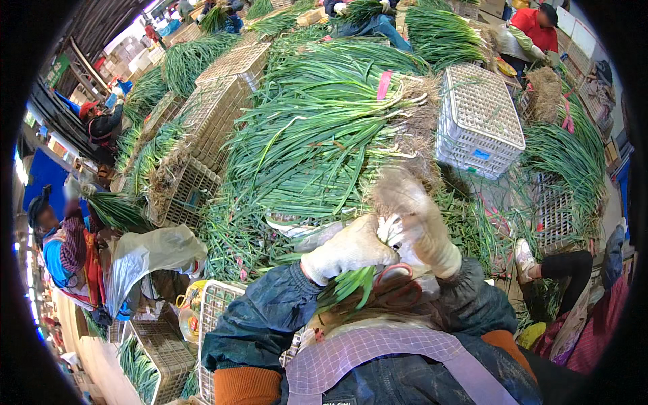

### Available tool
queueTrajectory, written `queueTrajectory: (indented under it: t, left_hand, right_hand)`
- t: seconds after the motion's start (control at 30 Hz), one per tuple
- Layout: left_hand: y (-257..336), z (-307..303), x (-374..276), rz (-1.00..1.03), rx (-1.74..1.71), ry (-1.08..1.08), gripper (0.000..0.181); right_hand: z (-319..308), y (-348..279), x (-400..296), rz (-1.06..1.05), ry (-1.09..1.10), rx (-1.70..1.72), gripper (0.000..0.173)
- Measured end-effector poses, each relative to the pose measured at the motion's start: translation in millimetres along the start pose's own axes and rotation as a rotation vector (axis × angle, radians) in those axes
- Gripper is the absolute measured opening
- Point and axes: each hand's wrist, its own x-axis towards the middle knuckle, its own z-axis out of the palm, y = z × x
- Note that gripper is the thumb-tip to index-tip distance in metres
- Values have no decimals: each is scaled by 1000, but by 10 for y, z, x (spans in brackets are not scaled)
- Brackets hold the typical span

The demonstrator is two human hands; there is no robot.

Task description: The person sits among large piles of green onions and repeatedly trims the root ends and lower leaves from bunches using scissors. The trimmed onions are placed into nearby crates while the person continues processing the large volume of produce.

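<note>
My left hand [347, 248], in a white knit glove, grips a small bunch of green onions. Its white stem ends [390, 229] point away from me, and its green leaves [357, 288] hang towards my lap. Close against the roots is my right hand [417, 205], also gloved and blurred by motion; its fingers cannot be made out. Red-handled scissors [397, 286] lie below my hands, over my lap. Directly ahead spreads a large heap of green onions [314, 152], roots to the right, with a pink tie [385, 85] around one bundle.
A white plastic crate [483, 114] stands upside down to the right of the heap. More crates [235, 66] bearing onions line the left. A co-worker [76, 253] sits at left; a person in red [534, 30] works far right. Another person's shoe [525, 260] is at right.
</note>
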Motion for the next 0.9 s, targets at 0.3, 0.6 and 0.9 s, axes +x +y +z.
queueTrajectory:
  t: [0.3, 0.6, 0.9]
  left_hand:
    - [-193, -135, -15, 246, -152, -73, 39]
    - [-238, 69, -26, 347, -125, -82, 41]
    - [-202, 180, 51, 439, 436, 149, 26]
  right_hand:
    - [-147, -61, -124, -111, 73, 152, 101]
    - [-88, -271, -16, -243, -106, -293, 53]
    - [79, 44, -269, -72, 267, -264, 40]
